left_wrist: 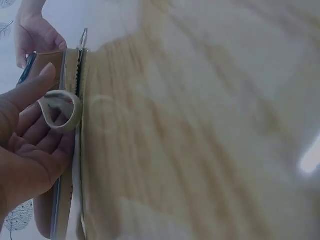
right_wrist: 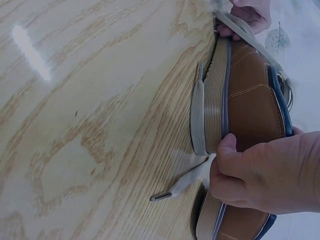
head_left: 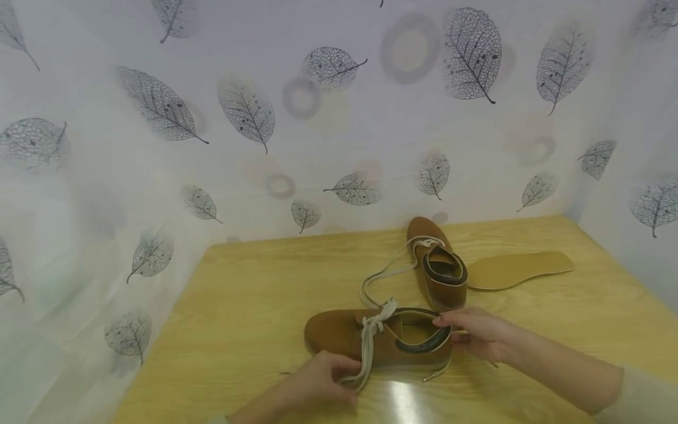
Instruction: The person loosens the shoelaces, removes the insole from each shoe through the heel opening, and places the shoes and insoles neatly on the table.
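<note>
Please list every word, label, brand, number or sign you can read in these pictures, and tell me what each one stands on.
There are none: I can read no text on the visible sides of the near shoe, the far shoe, the insole or the table.
The backdrop shows printed leaves and rings, no lettering.

Near shoe (head_left: 394,351) on table (head_left: 254,294), far shoe (head_left: 444,290) at one o'clock, insole (head_left: 519,271) at far shoe's three, left hand (head_left: 322,381) at near shoe's eight, right hand (head_left: 479,334) at three
</note>
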`<state>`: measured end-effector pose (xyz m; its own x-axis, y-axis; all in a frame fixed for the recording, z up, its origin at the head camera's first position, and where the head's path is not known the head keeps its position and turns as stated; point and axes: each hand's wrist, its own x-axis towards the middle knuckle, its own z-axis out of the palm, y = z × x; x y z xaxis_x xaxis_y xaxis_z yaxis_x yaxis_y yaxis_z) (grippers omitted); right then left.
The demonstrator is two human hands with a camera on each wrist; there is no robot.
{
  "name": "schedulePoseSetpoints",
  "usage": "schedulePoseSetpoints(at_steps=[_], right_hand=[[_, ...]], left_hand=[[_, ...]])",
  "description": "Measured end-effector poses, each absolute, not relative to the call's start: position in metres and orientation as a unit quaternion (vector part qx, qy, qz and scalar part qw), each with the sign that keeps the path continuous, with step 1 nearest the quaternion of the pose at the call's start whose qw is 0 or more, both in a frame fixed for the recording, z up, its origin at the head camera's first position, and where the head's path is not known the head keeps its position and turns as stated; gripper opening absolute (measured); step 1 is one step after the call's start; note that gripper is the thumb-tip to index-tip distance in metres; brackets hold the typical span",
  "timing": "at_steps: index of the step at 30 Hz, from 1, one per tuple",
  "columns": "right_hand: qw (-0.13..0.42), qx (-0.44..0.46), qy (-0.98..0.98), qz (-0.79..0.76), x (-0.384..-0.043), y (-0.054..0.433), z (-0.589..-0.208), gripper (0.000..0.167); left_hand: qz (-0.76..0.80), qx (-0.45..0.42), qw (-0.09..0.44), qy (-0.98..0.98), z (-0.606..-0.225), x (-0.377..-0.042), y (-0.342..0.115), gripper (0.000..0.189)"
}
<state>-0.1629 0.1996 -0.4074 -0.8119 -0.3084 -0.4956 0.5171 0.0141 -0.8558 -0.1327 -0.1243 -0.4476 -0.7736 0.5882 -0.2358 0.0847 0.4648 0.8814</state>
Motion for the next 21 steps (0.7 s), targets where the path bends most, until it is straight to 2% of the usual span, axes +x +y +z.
schedulePoseSetpoints(at_steps=[3,6,10,13,17,21], right_hand=[[0.298,0.081,0.647,-0.697,-0.163,0.200,-0.408,0.006],[0.301,0.078,0.647,-0.696,-0.164,0.200,-0.408,0.005],[0.302,0.079,0.649,-0.694,-0.164,0.200,-0.408,0.005],[0.302,0.081,0.650,-0.693,-0.164,0.201,-0.408,0.005],[0.305,0.074,0.646,-0.696,-0.165,0.202,-0.408,0.005],[0.308,0.074,0.646,-0.694,-0.165,0.202,-0.408,0.006]], left_hand=[[0.462,0.236,0.276,0.809,-0.446,-0.133,-0.127,0.033],[0.457,0.268,0.314,0.788,-0.441,-0.135,-0.135,0.026],[0.467,0.314,0.379,0.735,-0.436,-0.140,-0.152,0.031],[0.481,0.319,0.408,0.708,-0.434,-0.143,-0.163,0.031],[0.498,0.281,0.399,0.717,-0.432,-0.147,-0.177,0.017],[0.534,0.253,0.392,0.705,-0.428,-0.155,-0.195,0.019]])
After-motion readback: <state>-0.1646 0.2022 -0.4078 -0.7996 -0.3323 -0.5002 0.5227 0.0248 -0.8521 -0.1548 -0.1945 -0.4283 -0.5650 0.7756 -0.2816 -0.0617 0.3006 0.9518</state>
